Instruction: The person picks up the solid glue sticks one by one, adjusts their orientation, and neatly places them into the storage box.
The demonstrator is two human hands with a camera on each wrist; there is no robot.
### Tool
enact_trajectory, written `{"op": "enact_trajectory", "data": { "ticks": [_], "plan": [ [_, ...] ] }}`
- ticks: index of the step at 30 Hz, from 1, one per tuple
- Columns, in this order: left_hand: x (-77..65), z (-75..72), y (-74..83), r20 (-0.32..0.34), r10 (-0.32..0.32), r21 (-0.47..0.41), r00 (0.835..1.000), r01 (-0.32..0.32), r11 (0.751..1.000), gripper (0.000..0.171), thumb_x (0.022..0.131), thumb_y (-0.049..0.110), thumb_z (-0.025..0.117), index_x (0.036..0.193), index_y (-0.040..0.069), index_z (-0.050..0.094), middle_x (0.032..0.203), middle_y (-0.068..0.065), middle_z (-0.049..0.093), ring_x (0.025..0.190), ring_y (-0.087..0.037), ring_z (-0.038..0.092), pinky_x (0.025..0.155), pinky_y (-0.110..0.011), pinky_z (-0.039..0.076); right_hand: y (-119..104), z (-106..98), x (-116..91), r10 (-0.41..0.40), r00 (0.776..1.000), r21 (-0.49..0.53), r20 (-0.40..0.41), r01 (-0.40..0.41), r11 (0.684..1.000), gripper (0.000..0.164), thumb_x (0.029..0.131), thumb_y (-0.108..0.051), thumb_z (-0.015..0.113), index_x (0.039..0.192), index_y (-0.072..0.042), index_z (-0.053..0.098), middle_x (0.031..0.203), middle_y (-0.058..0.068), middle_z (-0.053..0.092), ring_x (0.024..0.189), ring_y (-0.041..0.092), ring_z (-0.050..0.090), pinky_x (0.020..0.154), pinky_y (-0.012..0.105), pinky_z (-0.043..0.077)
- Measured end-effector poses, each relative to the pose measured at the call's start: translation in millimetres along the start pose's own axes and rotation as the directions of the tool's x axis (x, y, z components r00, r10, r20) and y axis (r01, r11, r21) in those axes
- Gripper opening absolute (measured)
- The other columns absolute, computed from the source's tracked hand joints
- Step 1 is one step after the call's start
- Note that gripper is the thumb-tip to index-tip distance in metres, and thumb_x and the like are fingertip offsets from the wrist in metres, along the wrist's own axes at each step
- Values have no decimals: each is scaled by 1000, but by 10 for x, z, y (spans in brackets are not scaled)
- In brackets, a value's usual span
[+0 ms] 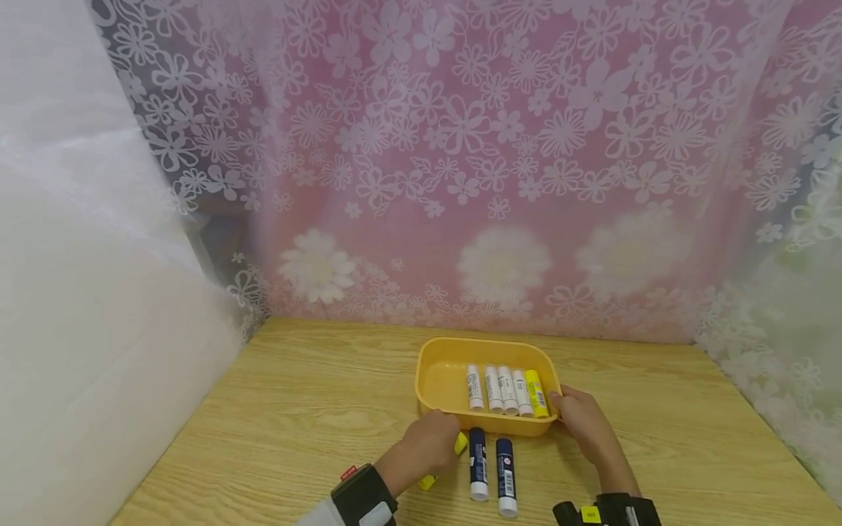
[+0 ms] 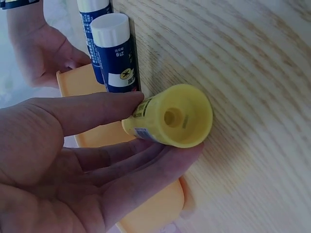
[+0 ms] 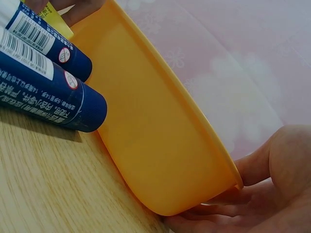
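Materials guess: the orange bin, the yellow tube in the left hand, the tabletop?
Bin: likely molded plastic, satin; smooth, evenly colored wall with a thin lip.
Yellow tube: probably plastic, smooth; hollow round end with a recessed center, print on its side.
Tabletop: wood-look, light grain streaks; solid wood or printed laminate, can't tell.

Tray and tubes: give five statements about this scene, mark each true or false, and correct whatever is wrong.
1. The left grip holds a yellow tube. True.
2. The right grip holds the side of the tray. True.
3. Both dark blue tubes lie inside the tray. False: the dark blue tubes lie on the table.
4. Five white tubes lie in the tray. False: four white tubes do.
5. Another yellow tube lies in the tray. True.
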State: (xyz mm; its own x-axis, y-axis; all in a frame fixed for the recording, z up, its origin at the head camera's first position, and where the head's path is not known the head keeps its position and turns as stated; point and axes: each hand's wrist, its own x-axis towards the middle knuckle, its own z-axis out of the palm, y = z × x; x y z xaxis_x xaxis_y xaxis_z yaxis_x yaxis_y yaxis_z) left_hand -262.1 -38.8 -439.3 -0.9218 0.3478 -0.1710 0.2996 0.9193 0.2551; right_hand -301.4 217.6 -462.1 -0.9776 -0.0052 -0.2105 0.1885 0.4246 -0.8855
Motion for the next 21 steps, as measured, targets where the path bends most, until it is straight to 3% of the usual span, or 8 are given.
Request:
{"op": "enact_trajectory", "data": {
  "ticks": [21],
  "plan": [
    [4, 23, -8, -4, -19, -34, 1000, 19, 999, 15, 83, 7, 78, 78, 6, 64, 69, -2, 52, 56, -13, 50, 46, -23, 41, 0, -1, 11, 8, 1000, 8, 9, -8, 1000, 57, 108, -22, 32, 153, 13, 28, 149, 33, 43, 136, 45, 47, 111, 59, 41]
  ]
}}
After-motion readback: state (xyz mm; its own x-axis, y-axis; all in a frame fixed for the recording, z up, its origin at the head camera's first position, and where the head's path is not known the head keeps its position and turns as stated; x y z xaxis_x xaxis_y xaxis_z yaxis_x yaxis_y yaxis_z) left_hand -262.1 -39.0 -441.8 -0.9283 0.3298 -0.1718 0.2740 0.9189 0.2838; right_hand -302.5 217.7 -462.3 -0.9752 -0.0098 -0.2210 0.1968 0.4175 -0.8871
